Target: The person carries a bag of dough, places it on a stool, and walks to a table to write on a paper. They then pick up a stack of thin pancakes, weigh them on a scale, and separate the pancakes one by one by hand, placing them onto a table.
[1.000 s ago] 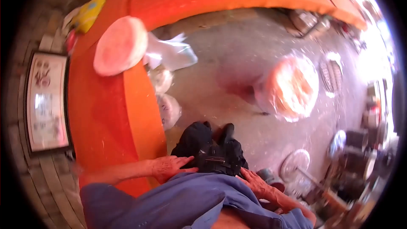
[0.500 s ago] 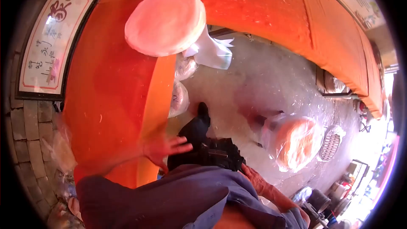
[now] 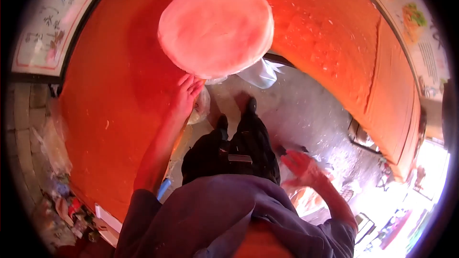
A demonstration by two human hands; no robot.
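A large, thick round slab (image 3: 215,28), flat-topped and tinted pink by the light, sits at the corner of the orange-covered table. It may be a stack of thin flatbread sheets. Reaching up from below, my left hand (image 3: 188,94) has its fingers stretched out, with the fingertips right at the slab's lower rim. My right hand (image 3: 302,168) is out to the right over the floor, fingers spread and nothing in them. White wrapping (image 3: 260,74) hangs down below the slab's right side.
Orange cloth (image 3: 110,129) covers the table on the left and continues along a second one (image 3: 330,33) at the back and right. Beneath my right hand a plastic-wrapped round bundle (image 3: 306,200) shows on the concrete floor. Plastic-bagged goods (image 3: 201,107) stand below the table's edge.
I have moved closer to the round slab. My left hand has gone from beside my waist up to its rim. The right hand has swung out from my hip, fingers spread.
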